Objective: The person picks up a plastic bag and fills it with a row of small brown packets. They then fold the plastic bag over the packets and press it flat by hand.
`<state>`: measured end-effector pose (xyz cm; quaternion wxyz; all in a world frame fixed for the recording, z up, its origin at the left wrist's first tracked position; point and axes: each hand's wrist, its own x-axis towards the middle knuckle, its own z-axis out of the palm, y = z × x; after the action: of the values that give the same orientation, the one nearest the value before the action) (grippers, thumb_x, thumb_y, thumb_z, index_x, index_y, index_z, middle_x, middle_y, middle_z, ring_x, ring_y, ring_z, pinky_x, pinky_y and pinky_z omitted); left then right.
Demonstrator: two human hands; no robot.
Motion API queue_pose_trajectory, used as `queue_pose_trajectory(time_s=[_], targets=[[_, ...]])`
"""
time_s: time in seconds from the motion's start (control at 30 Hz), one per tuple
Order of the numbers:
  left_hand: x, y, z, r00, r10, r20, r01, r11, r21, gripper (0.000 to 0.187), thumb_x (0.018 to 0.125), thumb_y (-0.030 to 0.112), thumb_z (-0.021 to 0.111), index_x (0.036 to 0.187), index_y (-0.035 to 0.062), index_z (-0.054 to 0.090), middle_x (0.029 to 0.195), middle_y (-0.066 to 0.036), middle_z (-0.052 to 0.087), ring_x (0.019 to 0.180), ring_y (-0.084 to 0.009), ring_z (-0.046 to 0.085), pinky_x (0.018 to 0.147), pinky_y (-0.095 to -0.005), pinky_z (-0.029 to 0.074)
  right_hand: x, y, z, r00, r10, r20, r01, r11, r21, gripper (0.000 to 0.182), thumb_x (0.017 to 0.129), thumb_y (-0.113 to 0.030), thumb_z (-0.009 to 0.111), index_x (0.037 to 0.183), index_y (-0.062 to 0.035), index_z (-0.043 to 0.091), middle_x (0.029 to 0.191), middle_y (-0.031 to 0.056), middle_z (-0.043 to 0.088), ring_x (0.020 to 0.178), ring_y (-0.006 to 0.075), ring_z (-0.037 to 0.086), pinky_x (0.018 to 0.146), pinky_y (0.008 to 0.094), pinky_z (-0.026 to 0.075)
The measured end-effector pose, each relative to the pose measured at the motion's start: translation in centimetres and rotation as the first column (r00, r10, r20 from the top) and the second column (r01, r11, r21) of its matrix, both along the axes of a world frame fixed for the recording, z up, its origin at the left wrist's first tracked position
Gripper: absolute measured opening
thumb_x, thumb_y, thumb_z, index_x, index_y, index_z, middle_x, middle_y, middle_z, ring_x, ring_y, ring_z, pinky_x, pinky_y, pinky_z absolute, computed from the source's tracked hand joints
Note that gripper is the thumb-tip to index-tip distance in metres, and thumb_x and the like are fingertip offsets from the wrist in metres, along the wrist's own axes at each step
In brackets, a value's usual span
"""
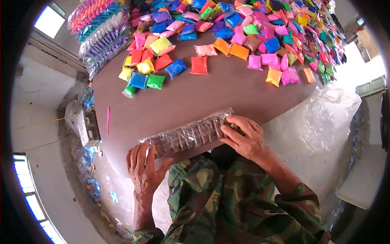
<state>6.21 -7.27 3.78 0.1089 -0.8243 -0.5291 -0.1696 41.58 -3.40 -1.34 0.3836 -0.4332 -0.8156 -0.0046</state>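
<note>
A long clear plastic pack [189, 134] with a row of dark brown packets inside lies at the near edge of the brown table. My left hand [145, 166] grips its left end, fingers bent over the end and thumb on the near side. At the right end my right hand [244, 136] holds the pack with fingers and thumb on the film. The undersides of the fingers are hidden. Beyond the pack, small coloured packets are scattered, among them a red packet [199, 65], a blue packet [176, 68] and a green packet [155, 81].
A large heap of coloured packets [264, 30] covers the table's far side. Stacked strips of filled packs [103, 34] stand at the far left. A pink plastic stick [108, 120] lies near the left edge. A big clear plastic bag [321, 118] sits at the right.
</note>
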Motion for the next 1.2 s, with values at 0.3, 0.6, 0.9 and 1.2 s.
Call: queue_pose_trajectory(time_s=[0.3, 0.6, 0.9, 1.2], targets=[[9.7, 1.8, 0.5, 0.967, -0.218, 0.131, 0.232, 0.968, -0.098, 0.062, 0.090, 0.049, 0.083, 0.132, 0.0050, 0.071, 0.140, -0.013, 0.069, 0.133, -0.0338, 0.061, 0.113, -0.0516, 0.046, -0.1, -0.3, 0.2, 1.000, -0.009, 0.005, 0.009, 1.000, -0.014, 0.050, 0.074, -0.021, 0.095, 0.119, -0.0127, 0.077, 0.129, 0.0055, 0.068, 0.112, 0.0258, 0.072, 0.089, 0.0390, 0.059], [6.3, 0.7, -1.4, 0.964, -0.192, 0.182, 0.211, 0.973, -0.091, 0.055, 0.084, 0.023, 0.089, 0.133, 0.0071, 0.072, 0.143, -0.011, 0.068, 0.135, -0.0297, 0.063, 0.112, -0.0495, 0.049, -0.2, -0.2, -0.4, 0.999, -0.034, -0.037, 0.034, 0.999, -0.013, 0.049, 0.075, -0.023, 0.096, 0.119, -0.0155, 0.076, 0.128, 0.0022, 0.067, 0.111, 0.0226, 0.072, 0.087, 0.0370, 0.056], [2.0, -1.0, -1.3, 0.991, -0.021, 0.135, 0.028, 0.998, -0.050, 0.062, 0.078, 0.031, 0.094, 0.130, 0.0055, 0.071, 0.141, -0.015, 0.067, 0.126, -0.0366, 0.065, 0.105, -0.0512, 0.052, -0.3, 0.0, -0.5, 0.999, -0.021, -0.045, 0.020, 1.000, -0.003, 0.050, 0.073, -0.023, 0.096, 0.118, -0.0157, 0.076, 0.127, 0.0024, 0.067, 0.109, 0.0231, 0.072, 0.086, 0.0380, 0.056], [-1.6, -1.1, -2.2, 0.992, 0.093, 0.089, -0.077, 0.981, -0.177, 0.083, 0.077, 0.039, 0.094, 0.146, 0.0077, 0.062, 0.159, -0.017, 0.053, 0.143, -0.0424, 0.053, 0.115, -0.0561, 0.046, -0.5, 0.0, -0.1, 0.998, -0.009, -0.058, 0.007, 0.999, -0.041, 0.049, 0.072, -0.019, 0.096, 0.117, -0.0139, 0.076, 0.126, 0.0050, 0.068, 0.109, 0.0270, 0.072, 0.089, 0.0411, 0.058]])
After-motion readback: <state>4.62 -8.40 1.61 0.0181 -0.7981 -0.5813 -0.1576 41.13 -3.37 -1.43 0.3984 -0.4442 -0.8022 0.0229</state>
